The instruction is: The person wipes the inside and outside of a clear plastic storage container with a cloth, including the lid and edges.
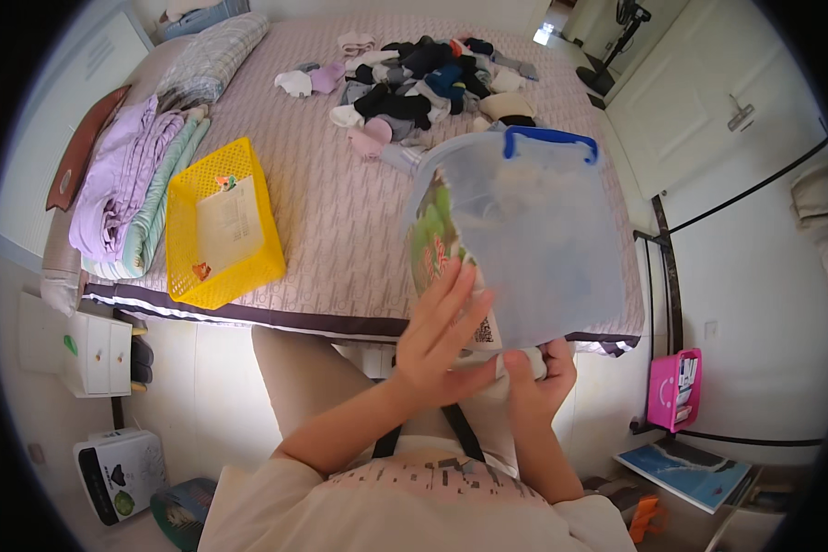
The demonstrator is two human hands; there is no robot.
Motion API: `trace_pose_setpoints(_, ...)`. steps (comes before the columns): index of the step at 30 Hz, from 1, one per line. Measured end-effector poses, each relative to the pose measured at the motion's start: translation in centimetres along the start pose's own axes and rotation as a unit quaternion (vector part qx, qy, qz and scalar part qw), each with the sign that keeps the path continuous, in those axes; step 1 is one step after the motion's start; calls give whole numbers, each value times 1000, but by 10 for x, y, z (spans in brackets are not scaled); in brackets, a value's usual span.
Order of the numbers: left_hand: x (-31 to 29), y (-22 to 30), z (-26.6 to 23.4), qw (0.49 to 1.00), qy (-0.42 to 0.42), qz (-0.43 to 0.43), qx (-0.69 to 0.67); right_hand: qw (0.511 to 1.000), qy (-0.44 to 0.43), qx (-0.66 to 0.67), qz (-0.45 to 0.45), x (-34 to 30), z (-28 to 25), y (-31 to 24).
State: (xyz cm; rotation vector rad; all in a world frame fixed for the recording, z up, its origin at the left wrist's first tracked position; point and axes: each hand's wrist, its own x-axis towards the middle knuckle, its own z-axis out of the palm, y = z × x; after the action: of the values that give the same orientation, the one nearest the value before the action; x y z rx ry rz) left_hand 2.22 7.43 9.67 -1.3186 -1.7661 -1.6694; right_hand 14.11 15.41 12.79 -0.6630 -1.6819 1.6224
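Observation:
A large translucent storage bin [552, 239] with a blue handle [550, 143] stands at the bed's near edge, in front of me. On its left side is a partly torn green and white paper label [434, 235]. My left hand [437, 340] lies against this label, fingers stretched out, its thumb pointing toward my right hand. Close by, my right hand [538, 382] is closed on a small white wad [522, 362] at the bin's near lower edge. Fingers cover part of the wad, so whether it is cloth or paper is unclear.
A pile of socks and small clothes [428, 83] lies at the far side of the bed [340, 230]. To the left are a yellow basket [271, 235] and folded bedding [124, 189]. A pink basket [661, 400] stands right, near the white door [699, 120].

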Motion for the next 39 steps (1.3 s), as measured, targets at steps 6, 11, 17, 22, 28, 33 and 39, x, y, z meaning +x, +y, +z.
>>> trace_pose_setpoints(6, 18, 42, -23, 993, -17, -12, 113, 991, -81, -25, -102, 33, -12, -44)
trace_pose_setpoints(11, 52, 50, -71, 958, -50, 123, 253, 942, -277, -130, -139, 80, -12, -100)
trace_pose_setpoints(17, 70, -17, -79, 989, -96, -109, -23, 916, -255, -243, -194, 86, 36, -44)
trace_pose_setpoints(22, 53, -30, -87, 973, -1, -152, -171, 911, -297, -214, -189, 75, 25, -34)
trace_pose_setpoints(28, 40, -30, -74, 971, 50, -137, -192, 901, -312, -229, -196, 77, 15, -42)
trace_pose_setpoints(33, 45, -24, -69, 980, 46, -111, -159, 903, -279, -260, -198, 69, 10, -48)
trace_pose_setpoints(39, 57, -26, -67, 987, 3, -11, -161, 913, -277, -216, -208, 69, -6, -42)
